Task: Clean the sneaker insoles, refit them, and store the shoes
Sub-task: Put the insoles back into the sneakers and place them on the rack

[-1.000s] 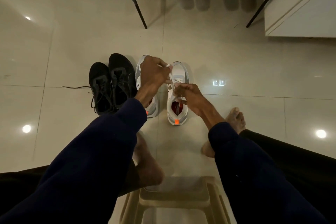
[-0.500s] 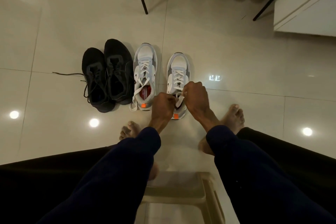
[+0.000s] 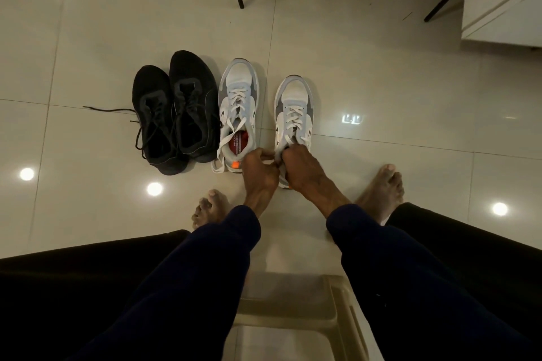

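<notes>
no wording legible on the shoes
the red insole [image 3: 241, 142] inside the left grey-and-white mesh sneaker [image 3: 239, 88] carries white printed lettering and a larger logo-like mark, too small and blurred to read; small black curved side marks show on it and on the right grey-and-white mesh sneaker [image 3: 294, 97], brand unreadable.

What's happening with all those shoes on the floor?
A seated person is bending down to the white and grey sneaker on the right. Both the left hand and the right hand pinch its laces near the shoe's opening, seemingly tying them. The partner sneaker stands beside it untied, a red insole showing inside. A pair of black sneakers sits further left, also untied.
</notes>
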